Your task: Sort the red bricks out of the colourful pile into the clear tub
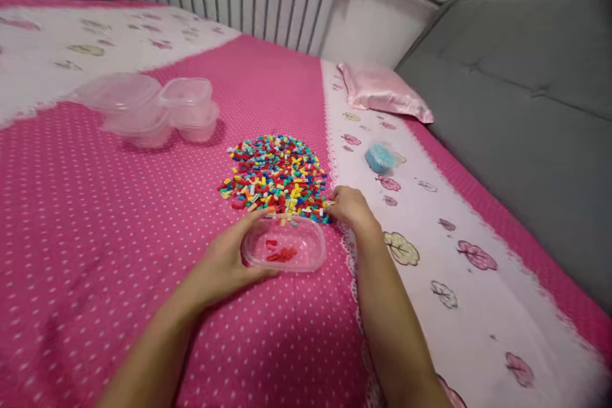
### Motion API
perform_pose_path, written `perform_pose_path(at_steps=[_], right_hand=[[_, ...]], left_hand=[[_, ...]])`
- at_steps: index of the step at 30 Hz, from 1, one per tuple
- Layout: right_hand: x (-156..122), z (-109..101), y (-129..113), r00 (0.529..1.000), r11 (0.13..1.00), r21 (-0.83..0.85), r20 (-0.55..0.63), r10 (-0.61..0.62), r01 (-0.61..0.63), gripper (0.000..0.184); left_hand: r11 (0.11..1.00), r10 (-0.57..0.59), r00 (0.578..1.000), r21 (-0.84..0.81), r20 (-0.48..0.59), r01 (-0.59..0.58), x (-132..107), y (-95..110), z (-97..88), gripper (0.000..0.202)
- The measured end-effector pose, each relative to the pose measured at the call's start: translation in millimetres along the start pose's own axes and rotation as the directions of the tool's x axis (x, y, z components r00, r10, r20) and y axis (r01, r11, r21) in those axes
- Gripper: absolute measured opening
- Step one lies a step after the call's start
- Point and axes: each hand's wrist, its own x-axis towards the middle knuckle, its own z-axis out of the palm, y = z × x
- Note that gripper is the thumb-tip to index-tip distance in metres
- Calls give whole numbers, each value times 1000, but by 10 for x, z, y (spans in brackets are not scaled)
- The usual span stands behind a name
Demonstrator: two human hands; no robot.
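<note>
In the lower centre of the frame, a clear container (322, 256) is gripped at its left end by the left hand (233, 255); a few red pieces (283, 255) are held inside. Just above, a pile of coloured pieces (277, 172) is spread at centre. Its right edge is met by the curled fingers of the right hand (352, 206); whether anything is pinched cannot be told. Other tubs (127, 94) are grouped at upper left.

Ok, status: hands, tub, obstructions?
Left hand gripping clear tub, red pieces inside. Right hand at right edge of colourful pile. No obstacle seen between right hand and pile.
</note>
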Motion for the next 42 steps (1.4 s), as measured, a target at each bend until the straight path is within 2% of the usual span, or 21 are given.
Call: perform_pose_path(at_steps=[7, 13, 18, 24, 28, 31, 34, 36, 37, 38, 40, 42], right_hand=[[-24, -88, -1, 995, 996, 61, -71, 69, -64, 35], [-101, -194, -65, 995, 986, 164, -103, -7, 24, 20], [-94, -164, -94, 998, 985, 169, -59, -14, 24, 20], [-52, -84, -111, 995, 984, 144, -21, -98, 100, 31], [-48, -59, -119, 996, 986, 139, -8, -94, 94, 28], [-42, -53, -94, 993, 974, 193, -19, -118, 119, 23], [-18, -50, -36, 986, 929, 333, -63, -151, 164, 14], [1, -59, 4, 984, 840, 512, -109, -142, 178, 9], [8, -71, 19, 985, 756, 630, -114, -133, 175, 8], [13, -88, 29, 987, 639, 753, -100, -127, 158, 8], [16, -134, 37, 991, 333, 940, -26, -131, 69, 11], [20, -187, 32, 989, 45, 998, 46, -141, -40, 13]], left_hand=[[999, 15, 1000, 28, -8, -15, 33, 42, -11, 83], [998, 15, 1000, 58, -8, -14, 24, 49, -23, 83], [997, 19, 1000, 70, -15, -18, 20, 43, -19, 84], [998, 15, 1000, 57, -19, -14, 30, 62, -15, 83], [998, 17, 1000, 58, -15, -16, 30, 52, -14, 84], [998, 14, 1000, 66, -14, -13, 28, 39, -12, 84], [998, 7, 1000, 65, -14, -6, 29, 33, -10, 85], [998, 4, 1000, 62, -12, -3, 30, 31, -9, 86], [998, 1, 1000, 61, -12, -1, 30, 31, -9, 86], [998, 0, 1000, 61, -12, 1, 30, 31, -9, 86], [998, -3, 1000, 61, -12, 4, 28, 32, -11, 85], [998, -2, 1000, 62, -12, 3, 26, 35, -13, 85]])
